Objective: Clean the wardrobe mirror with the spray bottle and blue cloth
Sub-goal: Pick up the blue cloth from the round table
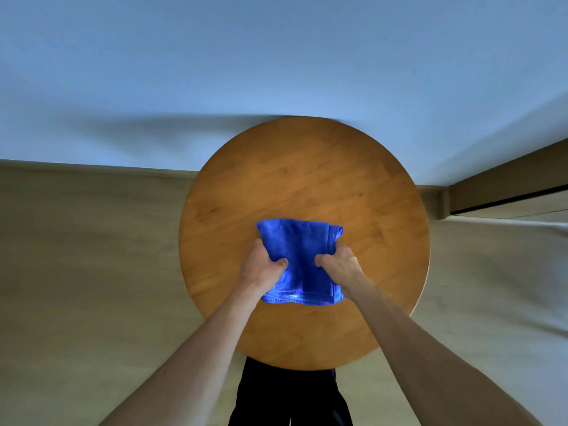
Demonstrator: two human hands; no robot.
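Observation:
A folded blue cloth lies on a round wooden table, a little nearer to me than its middle. My left hand grips the cloth's left edge, with the thumb on top and the fingers curled under. My right hand grips the right edge in the same way. No spray bottle or mirror is in view.
The table stands against a pale wall. Beige floor lies to the left and right of it. A dark-edged sliding door track runs along the right side. My dark shorts show below the table's near edge.

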